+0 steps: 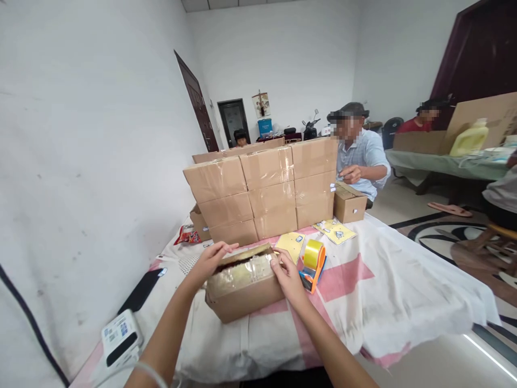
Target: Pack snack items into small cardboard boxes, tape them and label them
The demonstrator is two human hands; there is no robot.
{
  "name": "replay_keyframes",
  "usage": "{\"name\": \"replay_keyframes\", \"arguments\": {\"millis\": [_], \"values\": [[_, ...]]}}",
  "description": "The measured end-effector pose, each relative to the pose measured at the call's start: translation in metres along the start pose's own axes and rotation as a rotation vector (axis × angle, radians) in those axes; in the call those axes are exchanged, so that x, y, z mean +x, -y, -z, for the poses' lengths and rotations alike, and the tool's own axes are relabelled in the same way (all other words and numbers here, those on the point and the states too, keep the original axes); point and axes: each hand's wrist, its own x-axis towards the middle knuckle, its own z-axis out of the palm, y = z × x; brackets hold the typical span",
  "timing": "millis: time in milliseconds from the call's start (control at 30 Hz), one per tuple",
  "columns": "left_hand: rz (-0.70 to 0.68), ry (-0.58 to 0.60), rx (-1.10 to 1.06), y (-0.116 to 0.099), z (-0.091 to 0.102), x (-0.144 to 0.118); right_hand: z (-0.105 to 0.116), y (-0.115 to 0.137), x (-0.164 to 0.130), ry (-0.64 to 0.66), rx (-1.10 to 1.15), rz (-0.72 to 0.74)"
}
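From the head camera, a small cardboard box [244,288] sits on the near part of the table [404,291], which has a white and pink cloth on it. The left hand [210,261] lies flat and open on the box's left flap – it grips nothing, only presses. The right hand [287,275] rests on the right end, fingers bent over the shiny taped top, so the flaps stay down. A dark gap shows along the far edge; I cannot tell what is inside.

Just right of the box lies a tape holder [313,264] with yellow tape, close enough to grab. Farther off, closed taped boxes [262,194] are stacked like a wall. To its right an open small box [349,202] stands by a seated person [361,159] – its inside is hidden.
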Motion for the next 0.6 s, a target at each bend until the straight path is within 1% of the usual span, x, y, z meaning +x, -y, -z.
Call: {"name": "replay_keyframes", "arguments": {"millis": [67, 133, 167, 267, 300, 367, 467, 533, 600], "values": [[-0.017, -0.082, -0.032, -0.004, 0.009, -0.012, -0.003, 0.005, 0.005, -0.003, -0.052, -0.035], [-0.046, -0.114, 0.048, -0.006, 0.005, -0.021, -0.004, 0.007, 0.009, -0.004, -0.108, -0.035], [-0.07, -0.099, 0.142, -0.006, -0.003, -0.025, -0.005, 0.006, 0.01, -0.01, -0.13, -0.03], [-0.122, 0.016, 0.477, -0.003, -0.035, -0.031, -0.005, 0.002, 0.01, -0.063, -0.134, -0.05], [-0.122, 0.051, 0.556, -0.001, -0.045, -0.033, -0.006, 0.0, 0.009, -0.087, -0.105, -0.076], [-0.097, 0.096, 0.645, -0.001, -0.061, -0.035, -0.007, -0.002, 0.008, -0.11, -0.032, -0.129], [-0.096, 0.09, 0.713, -0.008, -0.076, -0.039, -0.01, 0.0, 0.005, -0.089, 0.021, -0.177], [-0.084, 0.049, 0.769, -0.017, -0.084, -0.04, -0.011, 0.007, 0.002, -0.081, 0.001, -0.202], [-0.047, 0.001, 0.82, -0.025, -0.093, -0.04, -0.006, 0.018, -0.005, -0.118, -0.059, -0.189]]}}
